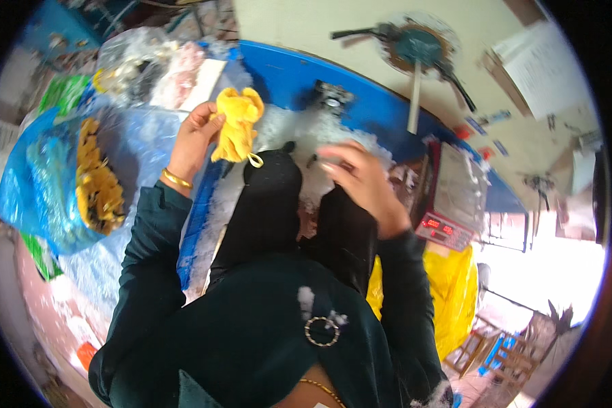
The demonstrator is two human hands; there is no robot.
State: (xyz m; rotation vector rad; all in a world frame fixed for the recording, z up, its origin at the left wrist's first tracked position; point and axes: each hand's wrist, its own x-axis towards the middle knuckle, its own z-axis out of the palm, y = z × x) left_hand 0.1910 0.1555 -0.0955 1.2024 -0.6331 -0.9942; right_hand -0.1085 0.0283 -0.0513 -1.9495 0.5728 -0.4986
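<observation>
My left hand [200, 129] pinches a small yellow plush toy [237, 122] by its side. The toy looks limp, and a pale loop hangs from its lower end. To its right, my right hand [360, 178] is raised above my lap with its fingers curled together. The hand is smeared by motion, and whatever is between the fingertips is too blurred to name. Loose white stuffing [279, 126] lies beyond my knees, below and between the hands.
At left, a blue plastic bag [37, 183] holds several yellow plush pieces [95, 183]. A weighing scale [449, 228] with a red lit display stands at right, above a yellow bag [455, 292]. A small dark device [333, 98] rests by the blue panel [285, 68].
</observation>
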